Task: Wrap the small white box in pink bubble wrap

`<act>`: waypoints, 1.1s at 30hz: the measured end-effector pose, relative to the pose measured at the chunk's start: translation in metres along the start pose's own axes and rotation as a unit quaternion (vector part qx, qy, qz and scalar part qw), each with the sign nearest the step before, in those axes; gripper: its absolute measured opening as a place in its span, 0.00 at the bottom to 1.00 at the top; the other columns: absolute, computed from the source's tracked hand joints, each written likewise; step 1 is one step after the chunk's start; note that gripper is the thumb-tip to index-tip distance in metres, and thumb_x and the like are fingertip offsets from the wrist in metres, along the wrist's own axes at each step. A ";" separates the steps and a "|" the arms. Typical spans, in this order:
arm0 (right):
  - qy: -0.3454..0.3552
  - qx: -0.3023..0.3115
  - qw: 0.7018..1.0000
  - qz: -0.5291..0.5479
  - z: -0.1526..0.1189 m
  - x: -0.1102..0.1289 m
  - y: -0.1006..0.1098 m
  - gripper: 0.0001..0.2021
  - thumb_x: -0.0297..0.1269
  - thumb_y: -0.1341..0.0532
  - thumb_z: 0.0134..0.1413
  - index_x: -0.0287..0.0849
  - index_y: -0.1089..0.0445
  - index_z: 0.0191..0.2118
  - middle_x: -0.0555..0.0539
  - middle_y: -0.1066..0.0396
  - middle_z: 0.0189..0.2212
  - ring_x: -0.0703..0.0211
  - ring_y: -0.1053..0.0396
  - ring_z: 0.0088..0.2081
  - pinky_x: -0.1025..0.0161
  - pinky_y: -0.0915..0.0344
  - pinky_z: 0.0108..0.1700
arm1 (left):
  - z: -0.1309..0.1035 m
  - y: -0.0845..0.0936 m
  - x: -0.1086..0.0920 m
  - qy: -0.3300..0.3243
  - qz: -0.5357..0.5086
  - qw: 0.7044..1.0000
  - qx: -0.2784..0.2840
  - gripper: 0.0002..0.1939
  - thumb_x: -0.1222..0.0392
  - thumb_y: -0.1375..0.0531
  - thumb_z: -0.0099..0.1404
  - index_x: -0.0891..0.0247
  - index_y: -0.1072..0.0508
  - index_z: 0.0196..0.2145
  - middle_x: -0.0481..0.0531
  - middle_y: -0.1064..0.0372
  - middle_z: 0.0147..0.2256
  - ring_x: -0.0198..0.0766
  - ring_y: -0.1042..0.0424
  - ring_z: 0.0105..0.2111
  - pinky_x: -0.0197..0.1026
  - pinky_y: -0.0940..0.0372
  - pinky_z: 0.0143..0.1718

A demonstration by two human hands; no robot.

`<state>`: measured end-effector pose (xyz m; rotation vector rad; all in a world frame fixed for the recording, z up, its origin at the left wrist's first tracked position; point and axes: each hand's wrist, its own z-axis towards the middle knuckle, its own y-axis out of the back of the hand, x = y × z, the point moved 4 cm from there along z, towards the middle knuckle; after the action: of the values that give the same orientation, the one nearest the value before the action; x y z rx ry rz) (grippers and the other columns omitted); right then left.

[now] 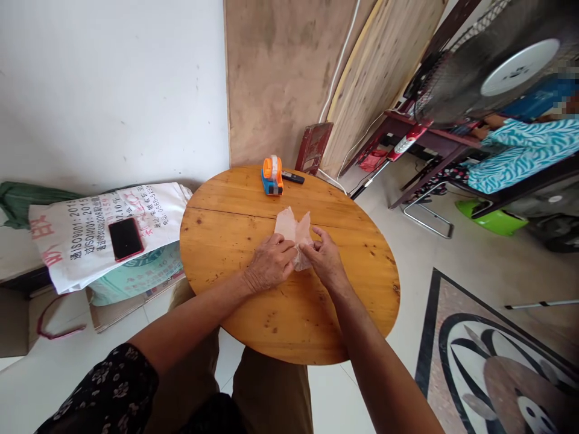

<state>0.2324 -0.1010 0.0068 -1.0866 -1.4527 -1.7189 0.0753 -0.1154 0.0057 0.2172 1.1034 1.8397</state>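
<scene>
A thin, crinkled, pale pinkish sheet [286, 224] is held over the middle of the round wooden table [217, 241]. My left hand [270, 262] is closed on its left side, fingers bent together. On the right side, my right hand [326, 256] pinches the sheet between thumb and fingers. The sheet's upper edge stands up in two uneven points, and its lower part shows between my hands. Beyond it, near the far edge, sits an orange and blue tape dispenser [272, 176], with a small black object [293, 177] beside it.
A phone [125, 239] lies on stacked white sacks [81, 211] left of the table. A dark red chair back [313, 147] stands behind the far edge. To the right are a large fan [497, 72] and a person in blue-patterned clothing [525, 144].
</scene>
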 end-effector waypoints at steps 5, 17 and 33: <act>-0.014 0.004 0.999 0.031 0.001 0.005 -0.008 0.39 0.43 0.38 0.44 0.32 0.45 0.62 0.59 0.38 0.18 0.61 0.40 0.20 0.64 0.43 0.24 | 0.001 -0.001 0.002 -0.003 -0.037 0.999 -0.019 0.11 0.71 0.45 0.62 0.65 0.25 0.39 0.56 0.26 0.42 0.44 0.36 0.42 0.47 0.36 0.48; 0.017 0.061 0.998 -0.015 -0.024 0.028 -0.006 0.33 0.35 0.47 0.52 0.34 0.46 0.64 0.39 0.22 0.42 0.58 0.26 0.30 0.59 0.30 0.35 | -0.003 0.000 0.011 0.070 -0.158 0.978 -0.115 0.19 0.72 0.43 0.54 0.61 0.35 0.44 0.57 0.30 0.43 0.46 0.33 0.44 0.48 0.34 0.47; 0.113 0.117 0.978 -0.132 -0.034 0.040 -0.006 0.35 0.26 0.48 0.50 0.41 0.47 0.67 0.40 0.24 0.51 0.52 0.23 0.41 0.53 0.29 0.48 | 0.007 0.006 0.012 0.191 -0.223 0.954 -0.069 0.05 0.66 0.37 0.59 0.62 0.31 0.33 0.51 0.32 0.37 0.41 0.33 0.42 0.46 0.34 0.45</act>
<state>0.2019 -0.1310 0.0378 -0.5741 -1.6586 -1.7281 0.0689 -0.1023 0.0112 -0.4569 1.1602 1.5695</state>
